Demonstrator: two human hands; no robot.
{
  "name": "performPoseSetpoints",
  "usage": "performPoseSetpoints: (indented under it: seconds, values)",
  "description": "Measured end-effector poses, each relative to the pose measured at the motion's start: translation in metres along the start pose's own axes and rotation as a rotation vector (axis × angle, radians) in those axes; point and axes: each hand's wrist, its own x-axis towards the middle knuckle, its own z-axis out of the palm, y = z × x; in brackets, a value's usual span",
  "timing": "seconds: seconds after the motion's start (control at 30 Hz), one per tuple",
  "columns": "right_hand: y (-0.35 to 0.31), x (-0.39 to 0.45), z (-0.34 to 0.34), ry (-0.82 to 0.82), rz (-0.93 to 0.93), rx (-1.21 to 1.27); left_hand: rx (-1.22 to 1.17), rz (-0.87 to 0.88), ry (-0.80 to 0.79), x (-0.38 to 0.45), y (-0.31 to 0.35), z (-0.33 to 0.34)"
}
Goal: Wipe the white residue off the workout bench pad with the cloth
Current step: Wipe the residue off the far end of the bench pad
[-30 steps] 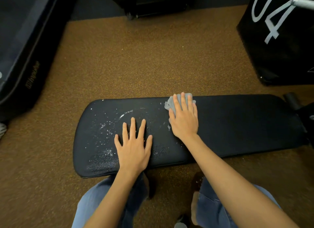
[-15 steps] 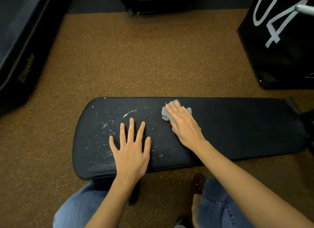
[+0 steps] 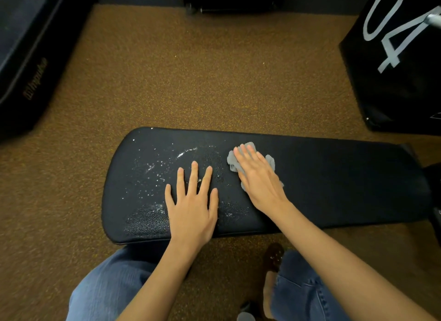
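we see right hand (image 3: 259,179) flat, pressing grey cloth (image 3: 270,161) on bench pad (image 3: 334,177); left hand (image 3: 192,208) spread, grasping nothing, seemingly over white residue (image 3: 152,167); risk: smearing.

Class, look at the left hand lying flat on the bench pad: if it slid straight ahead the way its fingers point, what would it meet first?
The left hand would probably first cross the white residue streak, then the pad's far edge.
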Motion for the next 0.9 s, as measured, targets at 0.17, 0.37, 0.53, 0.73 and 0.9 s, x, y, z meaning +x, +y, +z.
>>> performPoseSetpoints:
  seconds: [0.17,0.37,0.53,0.73,0.9]
  values:
    - [0.001,0.036,0.006,-0.06,0.068,-0.019,-0.012,-0.014,-0.019,0.004,0.002,-0.002]
    - [-0.014,-0.034,-0.004,-0.036,-0.011,-0.121,-0.035,-0.021,-0.051,0.004,0.0,-0.006]
    - [-0.015,-0.034,0.0,-0.051,0.07,-0.029,-0.058,-0.045,-0.067,0.003,0.005,-0.01]
    - [-0.012,0.034,-0.013,-0.168,0.157,-0.106,-0.087,-0.068,-0.105,0.005,0.006,-0.017]
    - [-0.029,-0.043,-0.007,-0.098,0.092,-0.127,-0.104,-0.067,-0.115,0.004,0.005,-0.021]
